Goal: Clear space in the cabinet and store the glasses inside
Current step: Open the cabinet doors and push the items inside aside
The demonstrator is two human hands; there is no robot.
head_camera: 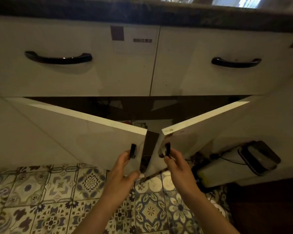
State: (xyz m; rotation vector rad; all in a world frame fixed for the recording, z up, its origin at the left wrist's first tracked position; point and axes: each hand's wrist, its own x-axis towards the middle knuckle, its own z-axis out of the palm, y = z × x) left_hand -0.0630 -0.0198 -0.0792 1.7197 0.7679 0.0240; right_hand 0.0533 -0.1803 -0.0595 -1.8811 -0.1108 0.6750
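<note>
Two white cabinet doors stand partly swung out below the drawers. My left hand (123, 169) grips the black handle (133, 151) of the left door (85, 132). My right hand (178, 164) grips the black handle (167, 149) of the right door (201, 129). Between the doors a narrow gap shows the dark cabinet inside (125, 108), with a few unclear items at its floor (134, 123). No glasses are in view.
Two white drawers with black handles (57, 58) (236, 62) sit under a dark countertop (142, 12). A white appliance with a dark lid and a cord (254, 159) lies on the floor at the right. Patterned tiles (57, 191) cover the floor.
</note>
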